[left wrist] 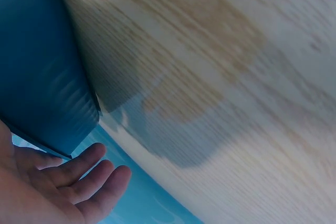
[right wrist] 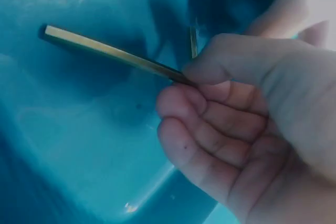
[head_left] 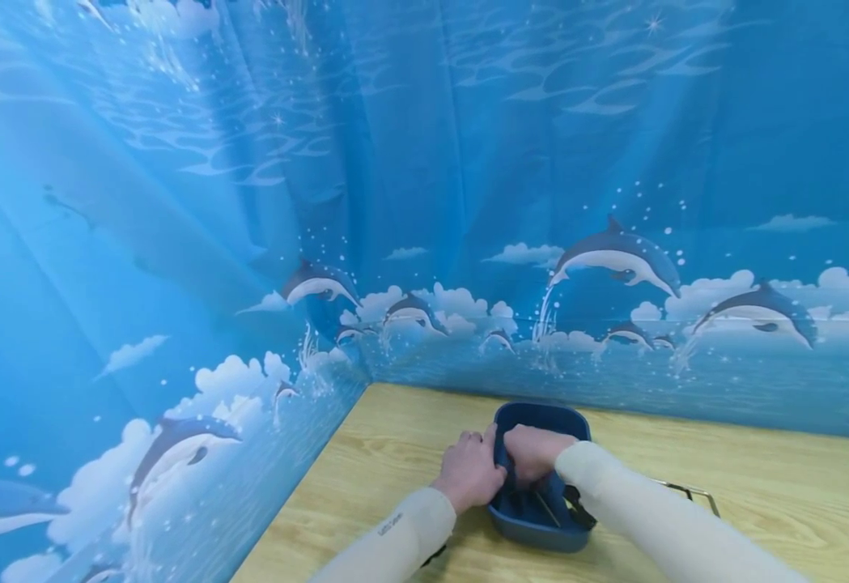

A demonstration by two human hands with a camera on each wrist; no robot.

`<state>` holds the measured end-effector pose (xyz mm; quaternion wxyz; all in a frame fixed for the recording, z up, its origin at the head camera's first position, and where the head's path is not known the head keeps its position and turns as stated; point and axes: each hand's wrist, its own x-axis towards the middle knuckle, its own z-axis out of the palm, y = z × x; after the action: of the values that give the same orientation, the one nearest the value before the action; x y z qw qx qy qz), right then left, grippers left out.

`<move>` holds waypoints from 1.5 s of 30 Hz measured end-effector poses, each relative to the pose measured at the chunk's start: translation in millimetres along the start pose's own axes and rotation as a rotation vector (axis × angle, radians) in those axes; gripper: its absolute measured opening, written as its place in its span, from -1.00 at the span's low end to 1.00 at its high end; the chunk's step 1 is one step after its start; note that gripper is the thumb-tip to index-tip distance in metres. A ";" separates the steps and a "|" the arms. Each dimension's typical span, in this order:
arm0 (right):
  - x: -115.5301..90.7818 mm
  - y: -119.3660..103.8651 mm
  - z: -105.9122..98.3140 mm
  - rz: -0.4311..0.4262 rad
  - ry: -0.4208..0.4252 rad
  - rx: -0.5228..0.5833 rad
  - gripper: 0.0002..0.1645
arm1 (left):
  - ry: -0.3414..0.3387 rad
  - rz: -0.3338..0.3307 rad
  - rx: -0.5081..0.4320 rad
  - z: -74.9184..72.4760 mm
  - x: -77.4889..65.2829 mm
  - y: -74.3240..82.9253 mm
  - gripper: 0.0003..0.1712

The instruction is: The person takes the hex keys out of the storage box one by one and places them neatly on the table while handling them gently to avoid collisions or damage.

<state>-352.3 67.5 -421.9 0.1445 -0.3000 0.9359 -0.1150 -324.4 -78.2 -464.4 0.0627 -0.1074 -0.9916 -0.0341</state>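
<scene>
A deep blue plastic bin [head_left: 541,538] with rounded corners stands on the table. My left hand [head_left: 471,470] holds its left rim; in the left wrist view that hand's outer fingers [left wrist: 107,198] are loosely bent outside the bin wall [left wrist: 47,93]. My right hand [head_left: 536,453] reaches down inside the bin. Its thumb and forefinger pinch one end of a thin, straight gold-coloured bar [right wrist: 105,48], plain in the right wrist view, while the other fingers curl below. A second short gold-coloured piece [right wrist: 193,43] shows behind the thumb; whether the two are joined I cannot tell.
The bin rests on a light wood-grain table [head_left: 388,453]. To its right, partly behind the right sleeve, lies a bent thin metal frame [head_left: 701,494] with a dark section. A blue dolphin-print curtain [head_left: 424,202] hangs along the table's back and left edges.
</scene>
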 end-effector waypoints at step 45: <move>-134.7 69.1 -50.3 0.060 0.471 0.193 -0.82 | -0.006 -0.010 -0.041 0.8 -1.2 1.2 -0.20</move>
<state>-301.0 208.9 -368.7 -0.0462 -0.2217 0.9369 -0.2663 -323.1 -77.2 -465.3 0.0571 -0.1039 -0.9915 -0.0543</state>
